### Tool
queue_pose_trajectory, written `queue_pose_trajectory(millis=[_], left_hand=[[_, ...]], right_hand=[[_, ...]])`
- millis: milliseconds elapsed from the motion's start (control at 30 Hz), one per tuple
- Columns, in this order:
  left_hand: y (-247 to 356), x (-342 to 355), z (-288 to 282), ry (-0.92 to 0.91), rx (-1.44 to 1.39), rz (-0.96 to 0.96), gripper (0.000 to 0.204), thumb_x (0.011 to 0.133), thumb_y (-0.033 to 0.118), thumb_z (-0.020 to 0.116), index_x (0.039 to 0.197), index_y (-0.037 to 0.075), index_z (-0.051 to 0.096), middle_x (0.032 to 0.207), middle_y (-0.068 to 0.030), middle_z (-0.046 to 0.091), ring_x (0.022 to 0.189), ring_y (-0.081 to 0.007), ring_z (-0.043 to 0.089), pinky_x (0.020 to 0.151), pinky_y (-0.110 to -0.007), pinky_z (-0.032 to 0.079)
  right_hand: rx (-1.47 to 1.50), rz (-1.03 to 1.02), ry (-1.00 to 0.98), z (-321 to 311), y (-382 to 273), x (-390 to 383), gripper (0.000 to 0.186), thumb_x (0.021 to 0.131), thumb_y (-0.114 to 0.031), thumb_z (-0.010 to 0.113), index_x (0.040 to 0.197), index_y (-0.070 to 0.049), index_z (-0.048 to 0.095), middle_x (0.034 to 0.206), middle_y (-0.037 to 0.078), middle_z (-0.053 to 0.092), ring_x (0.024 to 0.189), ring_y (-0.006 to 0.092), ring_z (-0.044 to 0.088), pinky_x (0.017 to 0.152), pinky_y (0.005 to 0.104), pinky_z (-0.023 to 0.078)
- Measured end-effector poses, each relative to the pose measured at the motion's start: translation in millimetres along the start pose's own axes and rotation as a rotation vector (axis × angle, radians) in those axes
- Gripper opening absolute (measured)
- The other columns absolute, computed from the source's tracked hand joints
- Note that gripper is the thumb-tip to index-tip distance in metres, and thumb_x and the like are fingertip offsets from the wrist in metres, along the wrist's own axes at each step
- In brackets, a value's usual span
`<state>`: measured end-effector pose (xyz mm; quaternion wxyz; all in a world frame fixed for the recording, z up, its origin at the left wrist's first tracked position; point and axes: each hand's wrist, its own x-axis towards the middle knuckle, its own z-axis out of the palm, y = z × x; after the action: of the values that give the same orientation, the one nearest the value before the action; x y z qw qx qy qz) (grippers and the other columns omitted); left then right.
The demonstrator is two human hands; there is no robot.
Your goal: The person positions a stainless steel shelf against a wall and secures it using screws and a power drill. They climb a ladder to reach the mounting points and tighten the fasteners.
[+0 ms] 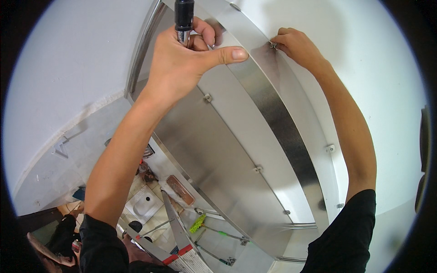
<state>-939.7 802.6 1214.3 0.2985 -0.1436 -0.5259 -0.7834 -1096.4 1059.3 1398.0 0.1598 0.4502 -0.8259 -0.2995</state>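
My left hand [191,59] holds an upright tool with a black top and chrome shaft [184,13], its thumb resting on the edge of a brushed stainless-steel shelf [284,118]. My right hand [298,48] pinches a small metal fitting [273,45] at the shelf's upright strip against the white wall. Behind my left forearm a wide steel panel [214,150] runs downward, with small clips [258,169] along its edge. Another clip [331,149] sits by the wall left of my right forearm.
Below are a ladder [184,255], a squat toilet [141,204], a green brush head [198,223] and metal rods. Another person's dark-sleeved arm [63,232] shows at lower left. A white bracket [61,148] is on the left-hand tiled wall. A curved metal rail [136,68] borders the panel.
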Motion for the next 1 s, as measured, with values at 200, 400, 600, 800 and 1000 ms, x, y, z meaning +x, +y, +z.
queue_pose_trajectory(millis=[200, 400, 600, 800, 1000], left_hand=[[-1.2, -0.7, 3.7, -0.003, 0.005, -0.01, 0.042, 0.079, 0.018, 0.098, 0.086, 0.014, 0.057, 0.063, 0.0098, 0.052, 0.054, -0.0002, 0.042, 0.049, -0.019, 0.032], [0.9, -0.7, -0.1, 0.002, 0.046, 0.0, 0.042, 0.078, 0.02, 0.098, 0.085, 0.014, 0.057, 0.063, 0.0109, 0.052, 0.053, -0.0005, 0.042, 0.05, -0.018, 0.032], [3.9, -0.1, 0.1, 0.013, -0.003, -0.038, 0.049, 0.07, 0.029, 0.103, 0.08, 0.011, 0.059, 0.064, 0.0098, 0.051, 0.058, -0.0009, 0.045, 0.055, -0.018, 0.036], [2.4, -1.0, 1.7, -0.003, -0.059, -0.035, 0.048, 0.071, 0.029, 0.103, 0.08, 0.011, 0.059, 0.065, 0.0095, 0.051, 0.059, -0.001, 0.045, 0.056, -0.018, 0.036], [2.7, -1.0, 0.8, 0.015, -0.015, -0.065, 0.048, 0.071, 0.029, 0.103, 0.082, 0.011, 0.06, 0.064, 0.0095, 0.05, 0.059, -0.0012, 0.045, 0.057, -0.019, 0.037]], right_hand=[[0.019, 0.007, -0.053, 7.6, 6.0, 0.1, 0.022, 0.092, -0.003, 0.072, 0.112, -0.003, 0.078, 0.104, 0.013, 0.07, 0.1, 0.035, 0.068, 0.087, 0.0467, 0.055], [-0.083, 0.008, -0.033, 4.8, 2.6, 5.4, 0.016, 0.092, -0.002, 0.071, 0.107, -0.001, 0.077, 0.105, 0.013, 0.07, 0.099, 0.0361, 0.068, 0.088, 0.0472, 0.055], [-0.118, 0.026, -0.097, -3.3, -0.9, 8.6, 0.009, 0.092, -0.003, 0.072, 0.1, 0.0, 0.076, 0.104, 0.012, 0.07, 0.098, 0.0353, 0.069, 0.087, 0.0464, 0.056], [-0.035, 0.064, -0.002, -1.0, -3.7, 0.0, 0.01, 0.091, -0.005, 0.073, 0.101, -0.001, 0.075, 0.103, 0.012, 0.069, 0.096, 0.0354, 0.068, 0.086, 0.0462, 0.056], [-0.068, -0.035, 0.013, 5.8, 5.1, -2.2, 0.012, 0.091, -0.005, 0.073, 0.102, -0.001, 0.075, 0.101, 0.012, 0.069, 0.099, 0.0349, 0.067, 0.087, 0.0465, 0.056]])
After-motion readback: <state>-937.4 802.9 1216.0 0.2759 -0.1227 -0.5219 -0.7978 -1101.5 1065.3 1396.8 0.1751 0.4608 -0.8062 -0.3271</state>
